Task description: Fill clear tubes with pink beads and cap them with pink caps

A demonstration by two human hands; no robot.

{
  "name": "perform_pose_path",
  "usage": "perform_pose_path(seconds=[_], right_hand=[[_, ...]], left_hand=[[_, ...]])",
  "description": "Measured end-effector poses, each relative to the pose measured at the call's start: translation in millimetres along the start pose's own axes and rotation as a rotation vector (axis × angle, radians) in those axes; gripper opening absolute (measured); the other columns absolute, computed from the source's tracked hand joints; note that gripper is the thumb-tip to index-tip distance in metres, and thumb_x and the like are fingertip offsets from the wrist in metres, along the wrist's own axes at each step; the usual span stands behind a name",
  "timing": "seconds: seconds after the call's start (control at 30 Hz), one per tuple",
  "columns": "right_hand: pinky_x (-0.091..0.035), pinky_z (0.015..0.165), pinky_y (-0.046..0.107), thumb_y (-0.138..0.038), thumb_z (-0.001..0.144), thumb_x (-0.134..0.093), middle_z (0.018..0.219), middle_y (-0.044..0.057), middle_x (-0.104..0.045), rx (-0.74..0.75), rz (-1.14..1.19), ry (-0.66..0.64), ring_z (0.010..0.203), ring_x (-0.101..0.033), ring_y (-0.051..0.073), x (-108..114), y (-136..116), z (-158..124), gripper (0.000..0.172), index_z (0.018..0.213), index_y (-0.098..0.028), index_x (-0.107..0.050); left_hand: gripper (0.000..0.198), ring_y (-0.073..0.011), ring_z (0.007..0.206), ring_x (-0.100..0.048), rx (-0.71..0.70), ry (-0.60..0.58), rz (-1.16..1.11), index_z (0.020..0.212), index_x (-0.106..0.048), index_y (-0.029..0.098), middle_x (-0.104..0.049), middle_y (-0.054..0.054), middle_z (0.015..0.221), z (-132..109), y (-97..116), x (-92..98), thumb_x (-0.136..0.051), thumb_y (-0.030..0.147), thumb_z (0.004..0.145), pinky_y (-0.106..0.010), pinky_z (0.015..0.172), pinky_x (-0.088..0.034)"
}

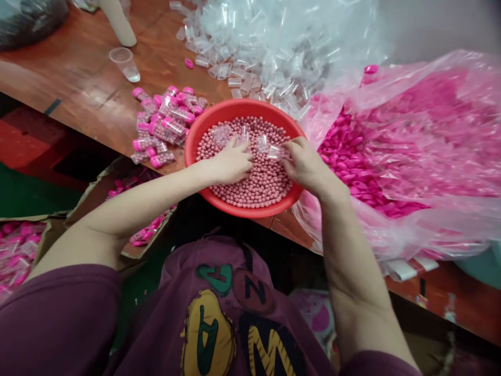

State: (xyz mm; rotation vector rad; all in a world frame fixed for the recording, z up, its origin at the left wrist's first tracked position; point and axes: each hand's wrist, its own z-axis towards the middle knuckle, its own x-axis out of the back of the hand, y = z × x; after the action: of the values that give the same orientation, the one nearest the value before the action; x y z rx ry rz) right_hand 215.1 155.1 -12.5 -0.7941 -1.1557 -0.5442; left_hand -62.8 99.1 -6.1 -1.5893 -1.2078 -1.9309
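Observation:
A red plastic bowl (195,137) full of small pink beads (262,183) sits at the table's near edge. Both my hands are inside it. My left hand (230,162) rests on the beads with fingers curled, near a clear small vial (242,134). My right hand (303,164) pinches a clear vial (274,152) lying on the beads. Two more clear vials (221,134) lie in the bowl.
Filled vials with pink caps (166,122) are piled left of the bowl. A heap of empty clear vials (274,47) lies behind it. A plastic bag of pink caps (391,136) lies right. A clear cup (125,63) stands far left. Cardboard boxes of finished vials (133,209) sit below the table.

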Motion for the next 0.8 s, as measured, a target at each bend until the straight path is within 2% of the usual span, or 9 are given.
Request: perform_pose_path(seconds=[0.13, 0.23, 0.3, 0.37, 0.43, 0.53, 0.6, 0.67, 0.8], right_hand=[[-0.065, 0.102, 0.061, -0.005, 0.084, -0.061, 0.117, 0.025, -0.077, 0.088, -0.227, -0.208, 0.114, -0.071, 0.042, -14, -5, 3, 0.031, 0.107, -0.015, -0.078], [-0.065, 0.098, 0.052, 0.002, 0.077, -0.063, 0.114, 0.02, -0.077, 0.125, -0.094, -0.395, 0.102, -0.072, 0.034, -34, -31, 14, 0.032, 0.098, -0.018, -0.077], [-0.065, 0.104, 0.051, 0.002, 0.079, -0.063, 0.117, 0.017, -0.08, 0.111, 0.119, -0.439, 0.104, -0.074, 0.032, -42, -47, 19, 0.035, 0.103, -0.018, -0.079], [-0.063, 0.111, 0.053, -0.006, 0.086, -0.067, 0.119, 0.011, -0.082, 0.065, 0.388, -0.405, 0.111, -0.076, 0.032, -42, -57, 21, 0.033, 0.112, -0.02, -0.081], [-0.063, 0.115, 0.053, -0.02, 0.09, -0.075, 0.12, 0.006, -0.085, -0.015, 0.671, -0.355, 0.115, -0.078, 0.031, -35, -60, 19, 0.03, 0.118, -0.023, -0.082], [-0.062, 0.118, 0.051, -0.04, 0.085, -0.089, 0.122, 0.004, -0.085, -0.168, 1.019, -0.239, 0.12, -0.077, 0.03, -24, -60, 15, 0.04, 0.121, -0.024, -0.083], [-0.061, 0.121, 0.051, -0.047, 0.081, -0.095, 0.126, 0.005, -0.084, -0.239, 1.162, -0.136, 0.123, -0.077, 0.03, -22, -63, 16, 0.048, 0.12, -0.024, -0.082], [-0.059, 0.125, 0.051, -0.053, 0.079, -0.099, 0.132, 0.005, -0.083, -0.265, 1.228, -0.023, 0.128, -0.075, 0.03, -24, -69, 17, 0.052, 0.12, -0.026, -0.08], [-0.064, 0.117, 0.049, -0.061, 0.079, -0.097, 0.135, 0.007, -0.081, -0.312, 1.169, 0.191, 0.122, -0.076, 0.028, -32, -82, 15, 0.058, 0.121, -0.029, -0.074]], left_hand=[[0.034, -0.0425, 0.169, -0.045, 0.043, 0.043, 0.042, 0.1, -0.088, 0.019, -0.081, -0.012, 0.142, -1, -17, 3.1, -0.057, 0.005, 0.098, -0.08, 0.141, -0.013], [0.037, -0.0409, 0.17, -0.045, 0.079, 0.093, -0.059, 0.105, -0.088, 0.02, -0.082, -0.013, 0.138, 1, -20, 8.3, -0.057, 0.003, 0.096, -0.078, 0.142, -0.013], [0.037, -0.038, 0.165, -0.051, 0.111, 0.116, -0.187, 0.109, -0.088, 0.02, -0.083, -0.013, 0.137, -1, -18, 13.3, -0.058, 0.005, 0.095, -0.073, 0.143, -0.019], [0.038, -0.0323, 0.155, -0.061, 0.18, 0.207, -0.382, 0.115, -0.087, 0.02, -0.083, -0.012, 0.139, -5, -15, 19.9, -0.058, 0.006, 0.095, -0.063, 0.142, -0.032], [0.042, -0.0261, 0.14, -0.07, 0.294, 0.379, -0.631, 0.121, -0.084, 0.018, -0.083, -0.011, 0.136, -10, -12, 26.3, -0.055, 0.004, 0.094, -0.052, 0.135, -0.045], [0.047, -0.0206, 0.119, -0.077, 0.466, 0.585, -1.025, 0.121, -0.079, 0.013, -0.083, -0.01, 0.121, -16, -1, 29.9, -0.053, -0.001, 0.085, -0.044, 0.123, -0.054], [0.043, -0.0192, 0.111, -0.077, 0.483, 0.588, -1.255, 0.115, -0.078, 0.012, -0.083, -0.008, 0.111, -16, 11, 26.0, -0.058, -0.003, 0.079, -0.041, 0.119, -0.056], [0.031, -0.0187, 0.108, -0.076, 0.407, 0.538, -1.406, 0.103, -0.077, 0.013, -0.082, -0.005, 0.105, -10, 24, 18.4, -0.067, -0.002, 0.077, -0.037, 0.117, -0.055], [0.012, -0.0155, 0.097, -0.074, 0.39, 0.584, -1.533, 0.093, -0.076, 0.013, -0.081, -0.003, 0.095, 7, 40, 6.1, -0.073, 0.004, 0.085, -0.032, 0.107, -0.057]])
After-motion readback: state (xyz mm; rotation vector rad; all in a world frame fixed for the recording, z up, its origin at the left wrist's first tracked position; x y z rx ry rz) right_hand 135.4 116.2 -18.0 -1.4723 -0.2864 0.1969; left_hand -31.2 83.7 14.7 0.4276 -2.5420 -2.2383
